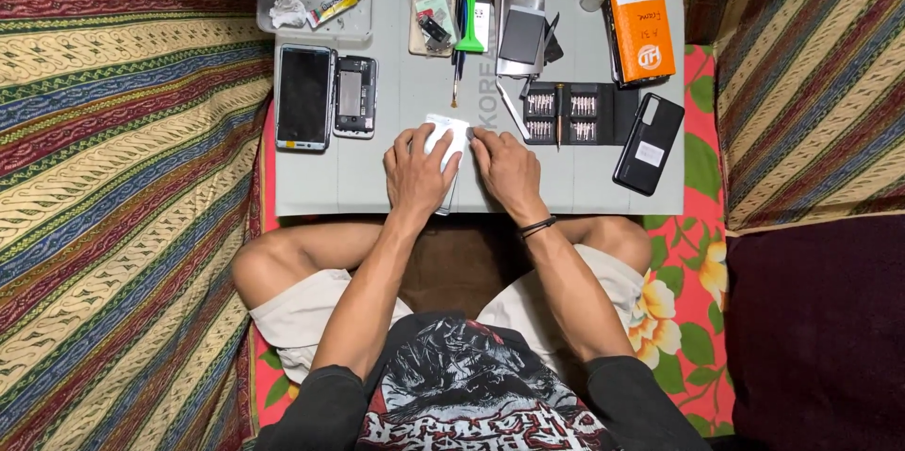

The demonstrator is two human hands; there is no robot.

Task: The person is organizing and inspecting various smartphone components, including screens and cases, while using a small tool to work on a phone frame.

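Both hands press down on a small white phone-shaped panel (447, 142) lying near the front middle of the grey work mat (396, 187). Flattened over its left part is the left hand (419, 171), fingers spread and pointing away, while the right hand (506, 168) lies at its right edge with fingertips (477, 135) curled onto it; neither lifts it. Forearms angle inward from the body, a dark band on the right wrist. Far left lie a dark phone (304, 98) and an opened phone frame (355, 96). Right of the hands sit a screwdriver bit case (568, 114), a black phone back (649, 143) and an orange box (642, 27).
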